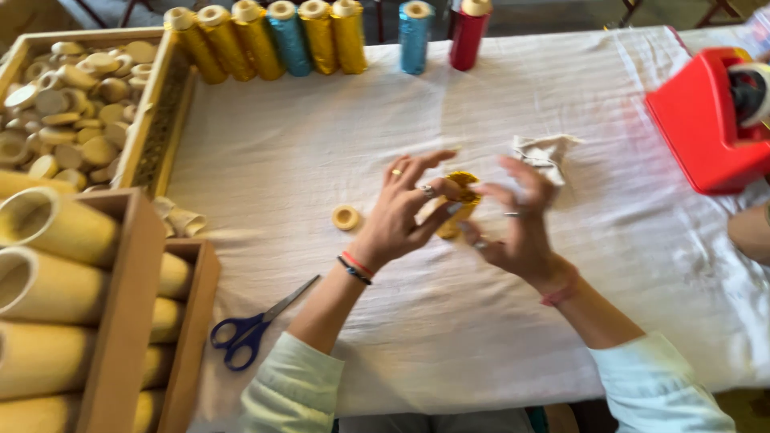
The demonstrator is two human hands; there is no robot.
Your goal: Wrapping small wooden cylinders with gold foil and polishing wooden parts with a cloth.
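My left hand [405, 210] and my right hand [517, 220] meet over the white tablecloth [321, 160] and together hold a small bangle wound with gold thread [459, 202]. The fingers of both hands are curled around it, and part of the bangle is hidden by them. A small pale ring [346, 217] lies on the cloth just left of my left hand. A crumpled white cloth scrap [545, 152] sits beyond my right hand. Motion blur softens the hands.
Gold, blue and red thread spools [321, 36] line the far edge. A wooden tray of pale rings [72, 104] and boxes of yellow tubes [72, 305] stand at the left. Blue-handled scissors [249, 329] lie near me. A red dispenser [710, 120] sits at right, beside another person's arm [752, 232].
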